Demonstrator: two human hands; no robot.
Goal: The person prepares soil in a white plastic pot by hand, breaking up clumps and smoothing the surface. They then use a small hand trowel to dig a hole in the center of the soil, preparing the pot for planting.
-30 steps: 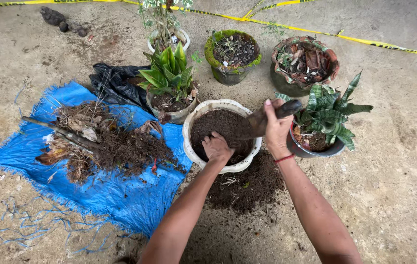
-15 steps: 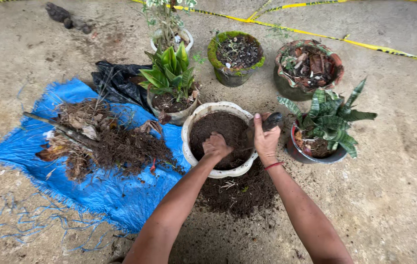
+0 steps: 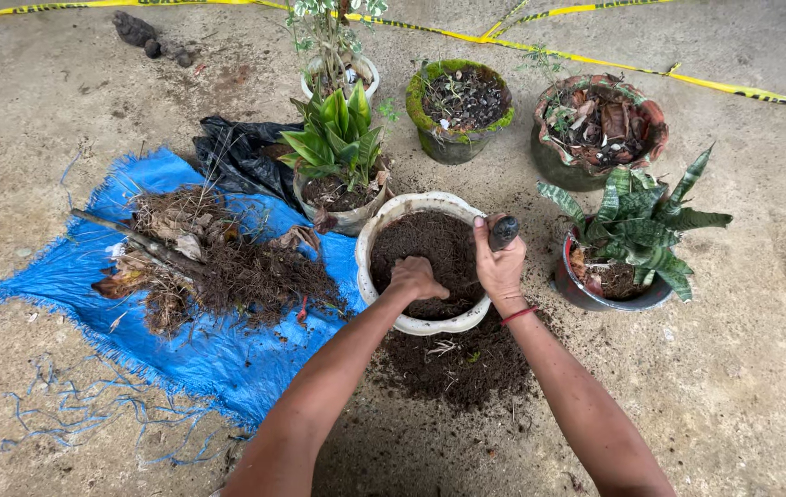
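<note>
A white pot (image 3: pixel 384 221) full of dark soil (image 3: pixel 430 244) stands on the concrete in front of me. My left hand (image 3: pixel 417 277) is a closed fist pressed into the soil near the pot's front rim. My right hand (image 3: pixel 498 262) grips a dark tool handle (image 3: pixel 503 230) and rests over the pot's right rim; the tool's working end is hidden in the soil. A red band circles my right wrist. Spilled soil (image 3: pixel 453 364) lies on the ground just in front of the pot.
A blue tarp (image 3: pixel 190 354) at left carries a heap of roots and dry leaves (image 3: pixel 213 262). Potted plants ring the white pot: a green one (image 3: pixel 337 152) behind left, a striped one (image 3: pixel 637 235) at right, two more pots (image 3: pixel 462 106) behind. Yellow tape (image 3: pixel 595 69) runs across the back.
My right hand has come down from above the pot's right side to its rim, bringing the tool into the soil. My left fist stays in the soil.
</note>
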